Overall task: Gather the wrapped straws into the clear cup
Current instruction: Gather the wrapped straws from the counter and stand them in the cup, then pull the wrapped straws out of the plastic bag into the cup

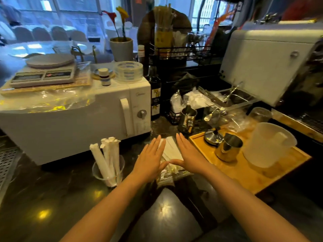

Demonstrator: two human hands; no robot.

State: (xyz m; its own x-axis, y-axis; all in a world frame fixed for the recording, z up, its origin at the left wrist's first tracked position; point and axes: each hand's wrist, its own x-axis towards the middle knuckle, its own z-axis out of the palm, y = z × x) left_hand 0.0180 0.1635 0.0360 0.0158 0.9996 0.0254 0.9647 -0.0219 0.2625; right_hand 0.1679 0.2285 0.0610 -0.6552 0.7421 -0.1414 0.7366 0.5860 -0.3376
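Note:
A clear cup [97, 172] stands on the dark counter in front of the microwave, with several white wrapped straws [109, 154] upright in it. To its right a loose pile of wrapped straws [170, 150] lies flat on the counter, partly inside a crinkled clear bag [165, 178]. My left hand [151, 158] and my right hand [189, 157] are flat and spread, one on each side of that pile, with their thumb tips meeting at its near end. Neither hand grips anything.
A white microwave [73, 119] sits behind the cup, a scale on top. Right of the pile a wooden tray [244, 170] carries steel pitchers [229, 147] and a frosted plastic jug [269, 145]. Another steel pitcher [187, 119] stands just behind.

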